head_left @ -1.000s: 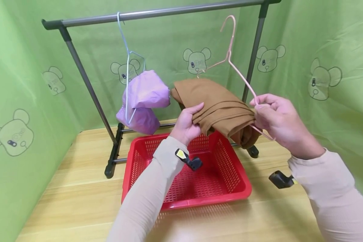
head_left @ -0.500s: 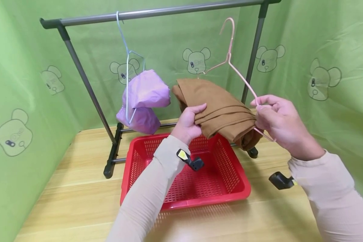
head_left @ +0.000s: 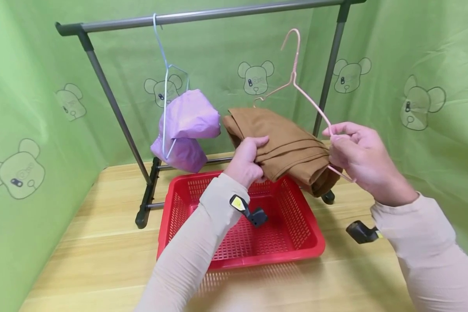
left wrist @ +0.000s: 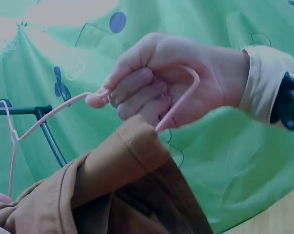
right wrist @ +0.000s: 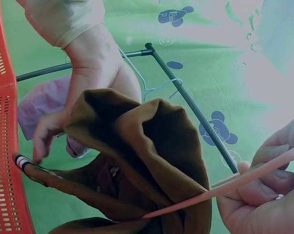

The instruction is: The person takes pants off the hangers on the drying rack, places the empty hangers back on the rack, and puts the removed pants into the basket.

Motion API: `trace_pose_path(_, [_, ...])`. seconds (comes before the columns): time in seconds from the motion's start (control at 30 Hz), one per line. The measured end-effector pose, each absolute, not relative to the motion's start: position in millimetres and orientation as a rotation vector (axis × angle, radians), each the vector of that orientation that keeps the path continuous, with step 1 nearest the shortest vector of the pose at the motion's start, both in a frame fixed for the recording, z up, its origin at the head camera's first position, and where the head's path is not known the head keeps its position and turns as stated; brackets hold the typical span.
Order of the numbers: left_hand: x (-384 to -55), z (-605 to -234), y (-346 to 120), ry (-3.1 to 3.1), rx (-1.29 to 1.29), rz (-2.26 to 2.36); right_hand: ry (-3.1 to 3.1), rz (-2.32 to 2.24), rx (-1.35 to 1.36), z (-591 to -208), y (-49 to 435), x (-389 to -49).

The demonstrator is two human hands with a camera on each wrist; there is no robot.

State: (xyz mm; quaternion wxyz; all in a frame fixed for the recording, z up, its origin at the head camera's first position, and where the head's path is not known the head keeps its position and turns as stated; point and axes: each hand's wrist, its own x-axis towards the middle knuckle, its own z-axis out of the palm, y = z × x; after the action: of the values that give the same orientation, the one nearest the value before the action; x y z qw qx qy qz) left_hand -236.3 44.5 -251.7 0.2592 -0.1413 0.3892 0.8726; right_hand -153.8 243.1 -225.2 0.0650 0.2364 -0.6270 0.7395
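Observation:
A brown folded garment (head_left: 284, 143) hangs over the lower bar of a pink wire hanger (head_left: 311, 102), above a red basket. My left hand (head_left: 246, 162) grips the garment's near left side, thumb on top and the other fingers mostly hidden in the head view. My right hand (head_left: 360, 160) pinches the hanger's right side near its corner; the bar's end pokes out below the fingers. In the left wrist view, the right hand (left wrist: 171, 78) has its fingers curled about the pink wire. Open folds of the brown cloth (right wrist: 156, 131) face the right wrist camera.
A dark metal clothes rack (head_left: 218, 16) stands behind. From its rail, at the left, hangs a light blue hanger (head_left: 165, 86) with a purple garment (head_left: 191, 115). The red basket (head_left: 265, 263) rests on the wooden surface (head_left: 101, 242). Green printed curtains (head_left: 19, 108) surround everything.
My left hand and the garment have shifted slightly to the right. The pink hanger's hook has dipped a little and leaned left. My right hand keeps its place and grip.

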Motion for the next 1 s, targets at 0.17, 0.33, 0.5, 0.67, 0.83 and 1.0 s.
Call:
trace_pose_path(0.17, [-238, -257, 40, 1.098, -0.409, 2.311, -1.891, 2.233, 0.689, -222, 241, -153])
trace_pose_path(0.33, [-243, -265, 37, 1.053, -0.398, 2.309, -1.837, 2.252, 0.715, -219, 238, -153])
trace_pose_path(0.5, [-247, -273, 36, 0.893, -0.395, 2.374, -1.778, 2.301, 0.741, -216, 236, -152])
trace_pose_path(0.67, [-254, -284, 36, 0.774, -0.386, 2.458, -1.738, 2.315, 0.773, -214, 235, -152])
trace_pose_path(0.83, [-273, -305, 39, 0.816, -0.399, 2.486, -1.703, 2.346, 0.788, -213, 239, -151])
trace_pose_path(1.0, [-265, -294, 36, 0.888, -0.307, 2.521, -1.718, 2.386, 0.768, -214, 243, -150])
